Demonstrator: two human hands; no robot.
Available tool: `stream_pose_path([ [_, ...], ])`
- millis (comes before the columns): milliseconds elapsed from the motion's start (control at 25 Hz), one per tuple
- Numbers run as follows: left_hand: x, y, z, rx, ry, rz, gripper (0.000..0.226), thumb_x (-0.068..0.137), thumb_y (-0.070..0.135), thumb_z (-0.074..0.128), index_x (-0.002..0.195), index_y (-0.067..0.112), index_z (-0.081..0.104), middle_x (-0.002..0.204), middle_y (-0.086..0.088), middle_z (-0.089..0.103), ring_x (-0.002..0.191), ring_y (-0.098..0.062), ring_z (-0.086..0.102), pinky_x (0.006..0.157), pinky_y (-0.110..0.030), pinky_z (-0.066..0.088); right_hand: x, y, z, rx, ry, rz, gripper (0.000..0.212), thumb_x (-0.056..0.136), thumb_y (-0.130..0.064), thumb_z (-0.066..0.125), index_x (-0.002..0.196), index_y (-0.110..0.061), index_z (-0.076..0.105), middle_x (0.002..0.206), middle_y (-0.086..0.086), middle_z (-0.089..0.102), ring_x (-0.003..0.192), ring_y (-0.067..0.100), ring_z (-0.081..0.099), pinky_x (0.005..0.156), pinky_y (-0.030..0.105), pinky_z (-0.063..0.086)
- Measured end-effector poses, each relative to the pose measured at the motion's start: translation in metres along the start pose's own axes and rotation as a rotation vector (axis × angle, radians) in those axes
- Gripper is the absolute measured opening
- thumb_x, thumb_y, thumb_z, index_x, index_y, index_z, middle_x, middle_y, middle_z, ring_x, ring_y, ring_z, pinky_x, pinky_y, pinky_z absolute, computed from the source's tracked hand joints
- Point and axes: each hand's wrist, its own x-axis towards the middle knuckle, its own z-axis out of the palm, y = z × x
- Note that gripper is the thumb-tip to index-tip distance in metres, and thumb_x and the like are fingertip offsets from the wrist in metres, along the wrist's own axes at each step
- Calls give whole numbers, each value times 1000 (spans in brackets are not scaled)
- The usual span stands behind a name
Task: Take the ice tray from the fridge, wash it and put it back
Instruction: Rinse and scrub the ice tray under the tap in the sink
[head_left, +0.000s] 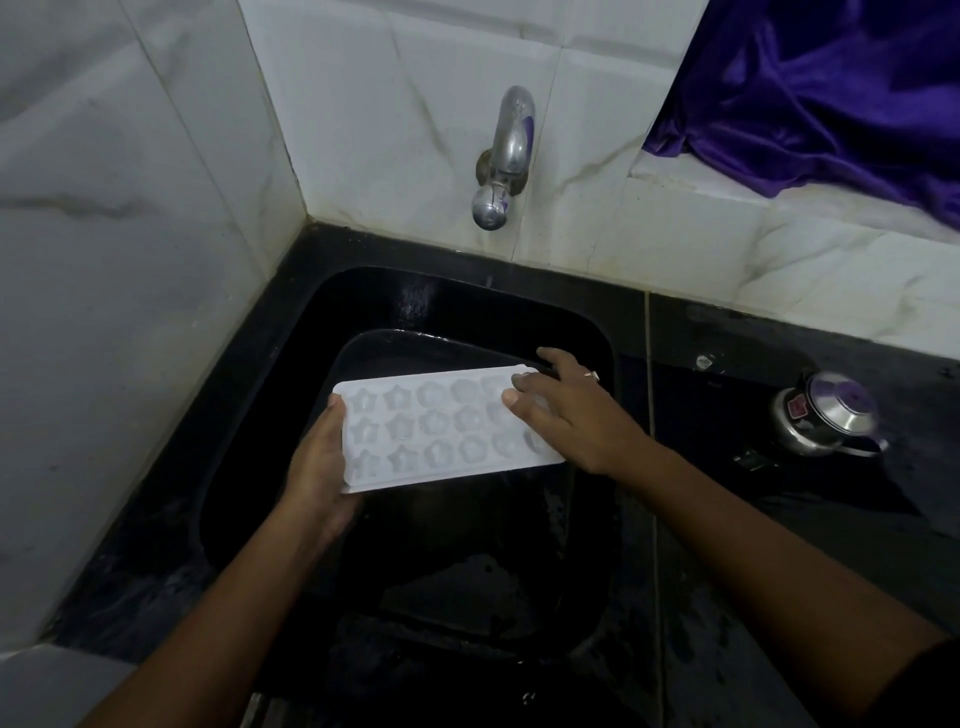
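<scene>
A white ice tray (436, 431) with star and flower shaped cells is held level over the black sink (249, 415). My left hand (319, 462) grips its left end from below, thumb on the rim. My right hand (566, 410) lies flat on the tray's right end, fingers spread over the cells. The metal tap (506, 156) sticks out of the tiled wall above the sink; no water is seen running.
A dark rectangular tub (395, 345) sits in the sink under the tray. A steel pot with a lid (826, 415) stands on the black counter at the right. Purple cloth (831, 88) hangs at the upper right. White tiled walls close the left and back.
</scene>
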Motion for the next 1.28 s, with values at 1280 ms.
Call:
stream_pose_path([
  [1280,1,2,0,-52,4,11,49,111,49,43,124,11,71,112,-10,81,94,-24,81,61,-32,64,3,-4,-10,381,-99,111,53,95,-73,47,131,-40,67,161,-9,29,148,14,33,122,45,32],
])
